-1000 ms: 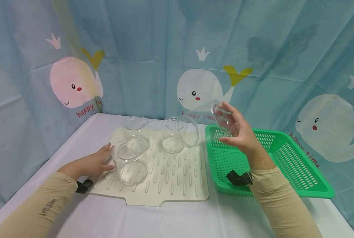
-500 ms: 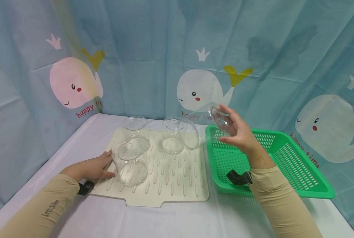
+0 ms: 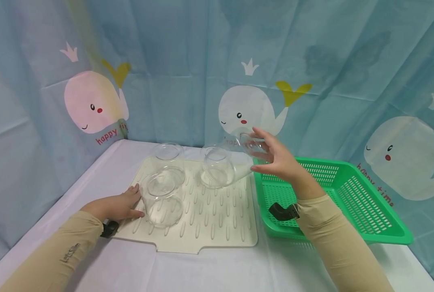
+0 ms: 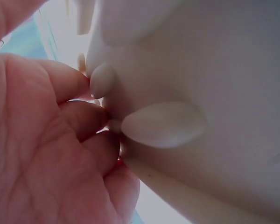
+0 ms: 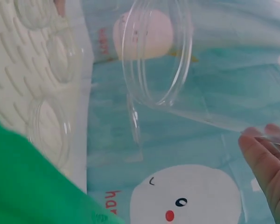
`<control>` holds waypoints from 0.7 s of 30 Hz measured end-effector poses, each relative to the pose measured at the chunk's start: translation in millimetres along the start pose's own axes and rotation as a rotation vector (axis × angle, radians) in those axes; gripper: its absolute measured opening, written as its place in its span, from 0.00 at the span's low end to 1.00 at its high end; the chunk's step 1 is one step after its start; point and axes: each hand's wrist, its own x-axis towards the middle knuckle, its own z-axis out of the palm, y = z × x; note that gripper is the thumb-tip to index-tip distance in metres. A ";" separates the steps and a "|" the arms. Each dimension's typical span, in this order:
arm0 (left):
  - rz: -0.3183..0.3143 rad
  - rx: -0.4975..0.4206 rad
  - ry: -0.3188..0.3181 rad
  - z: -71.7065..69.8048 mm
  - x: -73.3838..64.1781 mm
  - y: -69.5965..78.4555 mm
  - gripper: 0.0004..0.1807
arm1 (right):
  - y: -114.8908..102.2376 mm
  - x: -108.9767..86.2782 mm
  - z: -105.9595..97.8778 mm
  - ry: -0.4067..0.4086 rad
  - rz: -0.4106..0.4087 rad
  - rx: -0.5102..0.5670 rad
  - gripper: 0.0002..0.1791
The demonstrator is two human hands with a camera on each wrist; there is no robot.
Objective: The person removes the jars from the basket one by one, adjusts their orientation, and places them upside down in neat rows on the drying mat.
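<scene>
A clear plastic cup [image 3: 240, 164] is held in my right hand [image 3: 275, 156], thumb below and fingers above, near its base. Tilted sideways, its wide rim points left and down over the mat, seen large in the right wrist view as the cup [image 5: 214, 84]. On the cream ridged mat [image 3: 202, 227] stand a front-left clear cup [image 3: 164, 211], a back-left clear cup [image 3: 167, 162] and a back-middle clear cup [image 3: 207, 178], the last partly behind the held one. My left hand [image 3: 116, 205] rests on the mat's left edge beside the front-left cup; its fingertips [image 4: 100, 116] touch the mat.
A green plastic basket [image 3: 370, 235] with slotted walls stands right of the mat, under my right forearm. White cloth [image 3: 224, 271] covers the table. A blue curtain [image 3: 180, 97] with whale prints hangs close behind.
My right hand has moved left with the cup, whose rim now overlaps the back-middle cup in view. The left hand has slid slightly toward me and stays on the mat's edge.
</scene>
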 end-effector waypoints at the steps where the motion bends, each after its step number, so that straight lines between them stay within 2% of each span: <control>1: 0.001 0.004 -0.002 0.1 0.1 0.1 0.56 | -0.3 3.0 1.7 -0.005 0.017 -0.012 0.52; 5: -0.015 0.003 -0.020 -1.4 -0.3 2.4 0.56 | 0.2 14.6 9.5 -0.042 0.091 -0.086 0.52; 9: -0.020 -0.009 -0.029 -3.5 -1.0 4.7 0.56 | 0.8 23.6 18.0 -0.114 0.156 -0.151 0.52; 12: -0.022 -0.006 -0.030 -3.3 -0.2 4.3 0.56 | 2.5 28.2 23.7 -0.166 0.178 -0.159 0.51; 21: -0.023 -0.012 -0.028 -1.6 1.0 2.1 0.58 | 11.0 35.7 45.0 -0.248 0.257 -0.255 0.53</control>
